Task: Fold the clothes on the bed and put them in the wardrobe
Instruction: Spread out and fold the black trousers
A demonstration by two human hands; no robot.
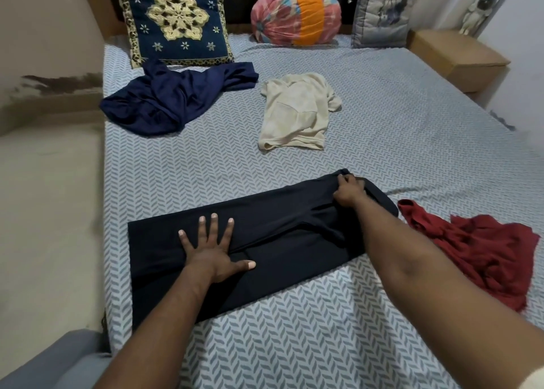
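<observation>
Left hand flat on black garment

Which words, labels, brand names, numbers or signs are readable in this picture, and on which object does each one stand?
None: no readable text shows in the head view.
The black garment, navy garment, cream T-shirt and red garment show no print or tag.
The blue cushion bears only a flower pattern; the grey pillow bears only a drawing, with no letters.
</observation>
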